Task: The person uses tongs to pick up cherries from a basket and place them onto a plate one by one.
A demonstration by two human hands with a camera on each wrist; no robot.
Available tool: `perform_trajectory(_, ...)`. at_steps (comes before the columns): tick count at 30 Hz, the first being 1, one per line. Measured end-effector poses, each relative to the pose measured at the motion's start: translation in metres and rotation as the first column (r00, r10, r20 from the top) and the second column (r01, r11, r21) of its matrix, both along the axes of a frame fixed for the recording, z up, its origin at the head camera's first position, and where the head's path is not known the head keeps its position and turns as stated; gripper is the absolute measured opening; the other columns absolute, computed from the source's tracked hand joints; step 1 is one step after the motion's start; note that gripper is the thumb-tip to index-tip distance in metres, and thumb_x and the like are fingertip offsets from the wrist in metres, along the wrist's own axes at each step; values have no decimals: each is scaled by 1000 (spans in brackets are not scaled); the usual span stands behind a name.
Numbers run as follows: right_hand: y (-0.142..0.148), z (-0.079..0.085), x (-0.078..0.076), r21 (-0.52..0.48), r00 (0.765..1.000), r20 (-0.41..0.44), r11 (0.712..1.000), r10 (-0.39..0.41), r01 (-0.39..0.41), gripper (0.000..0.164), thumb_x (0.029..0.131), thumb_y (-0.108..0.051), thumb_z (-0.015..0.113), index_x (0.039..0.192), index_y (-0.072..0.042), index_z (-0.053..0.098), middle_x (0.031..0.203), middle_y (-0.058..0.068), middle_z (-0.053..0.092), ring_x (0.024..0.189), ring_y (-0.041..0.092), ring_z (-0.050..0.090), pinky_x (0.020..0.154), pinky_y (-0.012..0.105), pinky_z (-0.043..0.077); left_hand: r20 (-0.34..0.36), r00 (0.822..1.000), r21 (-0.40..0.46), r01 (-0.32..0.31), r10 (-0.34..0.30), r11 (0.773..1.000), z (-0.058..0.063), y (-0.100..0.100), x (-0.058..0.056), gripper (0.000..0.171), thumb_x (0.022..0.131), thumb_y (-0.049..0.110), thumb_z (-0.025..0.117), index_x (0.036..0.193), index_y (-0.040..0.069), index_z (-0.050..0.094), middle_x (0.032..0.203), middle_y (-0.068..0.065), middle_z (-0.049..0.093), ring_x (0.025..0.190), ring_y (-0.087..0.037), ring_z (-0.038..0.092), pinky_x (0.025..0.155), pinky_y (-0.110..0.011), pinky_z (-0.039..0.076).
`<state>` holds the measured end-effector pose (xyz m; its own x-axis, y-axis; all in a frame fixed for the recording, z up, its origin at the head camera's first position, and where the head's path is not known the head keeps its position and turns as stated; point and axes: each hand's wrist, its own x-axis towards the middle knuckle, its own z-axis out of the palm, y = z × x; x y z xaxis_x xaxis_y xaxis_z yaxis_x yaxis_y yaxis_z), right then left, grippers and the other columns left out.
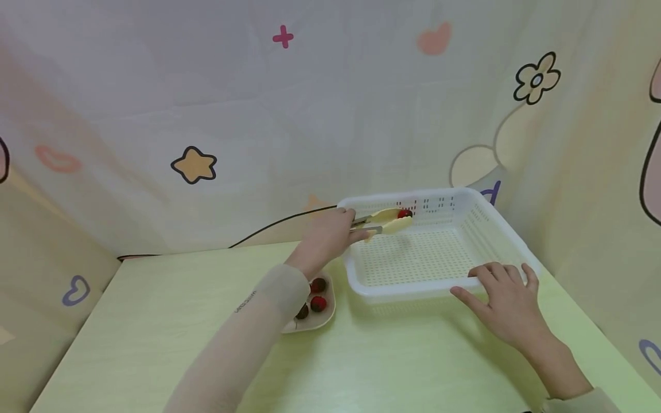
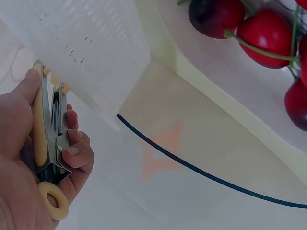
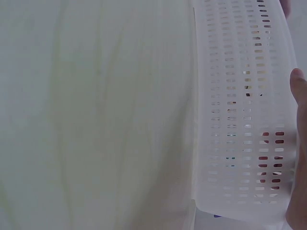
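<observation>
My left hand (image 1: 325, 236) grips a pair of tongs (image 2: 41, 124) with yellow handles and a metal body. Their yellow tips (image 1: 396, 225) reach over the left side of a white plastic basket (image 1: 413, 291), and a dark red cherry (image 1: 405, 214) sits between them. With fingers over the front rim and thumb outside, my right hand (image 1: 508, 304) holds the basket near its front right corner. Below my left forearm lies a pale dish (image 1: 312, 328), partly hidden by the sleeve. Several red cherries (image 2: 268, 38) with green stems lie in it.
The basket has slotted walls and stands on a pale green-yellow table (image 1: 170, 327), toward the back right. Behind the table hangs a light curtain (image 1: 310, 115) printed with stars, hearts and flowers, and it also closes off both sides.
</observation>
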<state>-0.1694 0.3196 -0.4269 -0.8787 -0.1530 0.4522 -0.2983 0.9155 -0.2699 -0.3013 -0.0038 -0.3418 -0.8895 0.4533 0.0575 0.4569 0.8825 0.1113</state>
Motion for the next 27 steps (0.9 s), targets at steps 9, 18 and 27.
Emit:
perform_trajectory(9,-1,0,2,2,1000,-1,1000,-2,2,46,96,-51,69,111,-8,64,117,19,61,112,48,48,106,75,7,-23,1000,110,10,-7,994,3,-26,13,44,100,58,58,99,14,54,82,0,55,67,-17,49,58,-28,40)
perform_trajectory(18,0,-2,1,1,1000,8,1000,-5,5,46,96,-51,68,113,-8,63,118,20,60,114,50,46,107,76,6,-29,999,159,-21,26,987,6,-54,26,42,100,57,59,106,16,55,89,0,53,73,-19,49,61,-31,39)
perform_trajectory(27,-1,0,1,1,1000,17,1000,3,-3,46,97,-51,67,113,-8,63,118,21,60,115,50,46,107,75,5,-78,996,179,-27,42,984,8,-80,44,47,99,59,59,114,15,58,92,2,55,73,-18,52,58,-31,41)
